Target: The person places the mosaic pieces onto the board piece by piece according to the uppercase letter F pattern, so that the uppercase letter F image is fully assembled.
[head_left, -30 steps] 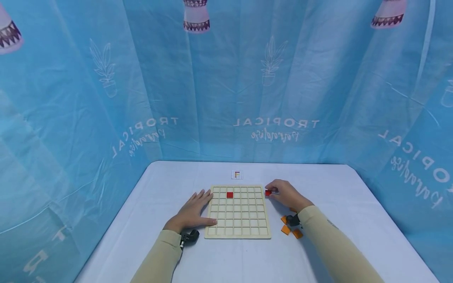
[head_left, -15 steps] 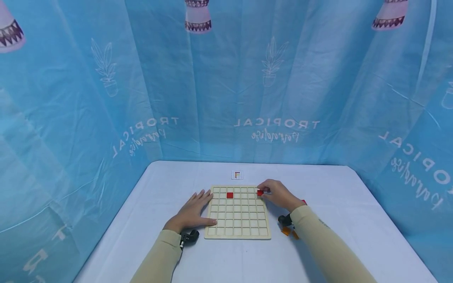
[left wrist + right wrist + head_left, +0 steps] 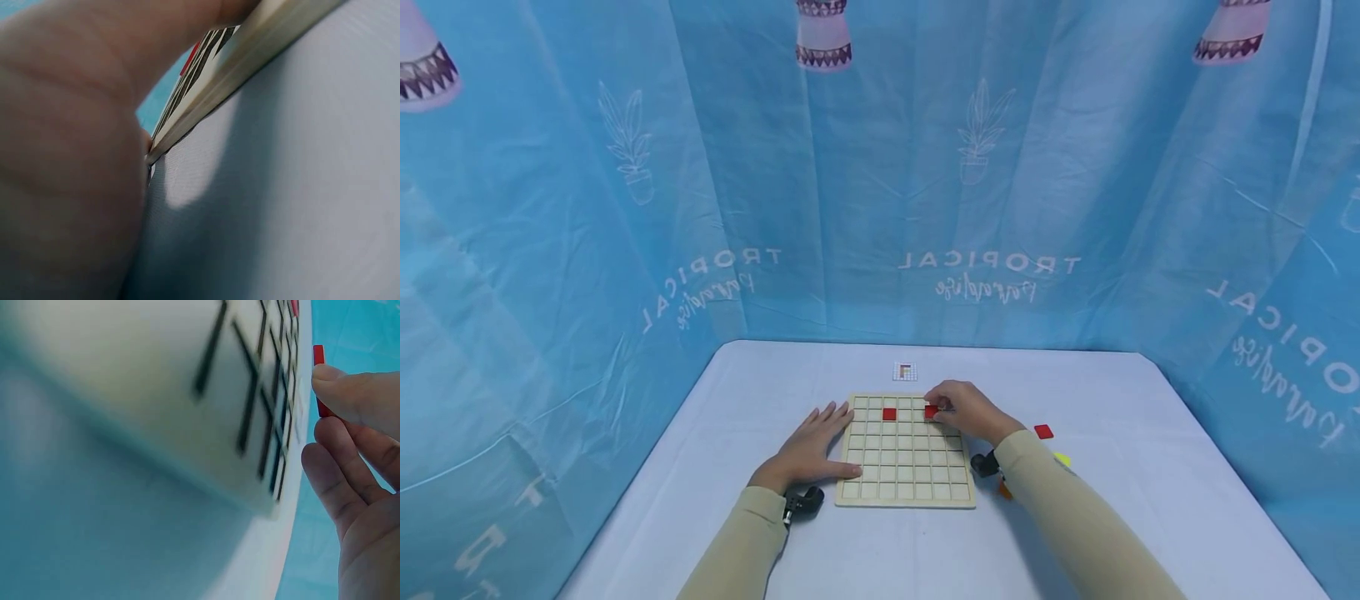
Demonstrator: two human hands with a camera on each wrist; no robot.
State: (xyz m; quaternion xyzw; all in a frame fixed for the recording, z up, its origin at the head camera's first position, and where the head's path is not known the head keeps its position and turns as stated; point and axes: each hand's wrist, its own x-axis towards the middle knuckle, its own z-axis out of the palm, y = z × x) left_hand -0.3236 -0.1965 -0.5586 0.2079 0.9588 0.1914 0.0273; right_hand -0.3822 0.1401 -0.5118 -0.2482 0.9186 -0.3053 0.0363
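A pale wooden grid board [image 3: 905, 505] lies on the white table. One red square tile [image 3: 889, 414] sits in a cell of its second row from the far side. My left hand [image 3: 811, 446] rests with spread fingers along the board's left side, the thumb on its surface. In the left wrist view the hand [image 3: 75, 125] lies against the board's edge [image 3: 237, 75]. My right hand [image 3: 966, 410] pinches another red tile [image 3: 931, 412] over the far right part of the board. The right wrist view has this tile [image 3: 319, 381] between thumb and fingers.
A small printed pattern card [image 3: 905, 372] lies beyond the board. To the right are a loose red tile [image 3: 1043, 432], a yellow piece [image 3: 1062, 459] and an orange piece [image 3: 1004, 490], partly behind the right arm. A blue curtain [image 3: 880, 208] surrounds the table.
My right hand has moved left with the red tile, from beside the board to over it. The loose red and yellow pieces have come into view behind the arm. The left hand stays put.
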